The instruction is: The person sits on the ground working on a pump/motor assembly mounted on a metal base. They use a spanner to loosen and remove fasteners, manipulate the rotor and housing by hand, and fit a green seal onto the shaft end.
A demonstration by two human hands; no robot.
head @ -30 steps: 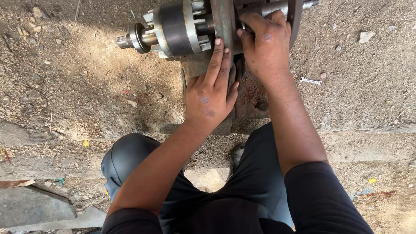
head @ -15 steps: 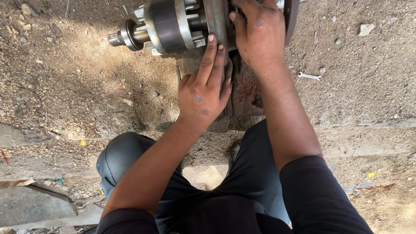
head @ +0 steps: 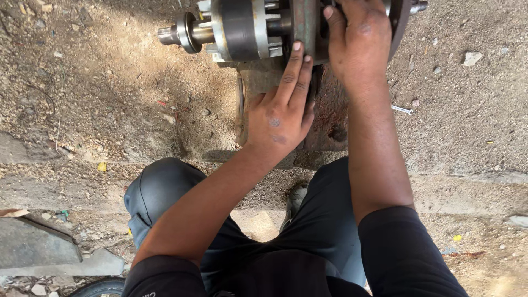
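On gravel, beside a white scrap: left hand flat, right hand gripping the hub assembly.

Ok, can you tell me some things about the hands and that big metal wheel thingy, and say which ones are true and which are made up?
1. The left hand lies flat with its fingers stretched out against the metal hub assembly. True.
2. The right hand is resting on the person's knee. False: it is up on the right part of the hub assembly.
3. The hub's shaft end sticks out to the left. True.
4. The ground is clean shiny tile. False: it is dusty dirt with small stones.
5. The person wears gloves. False: both hands are bare.
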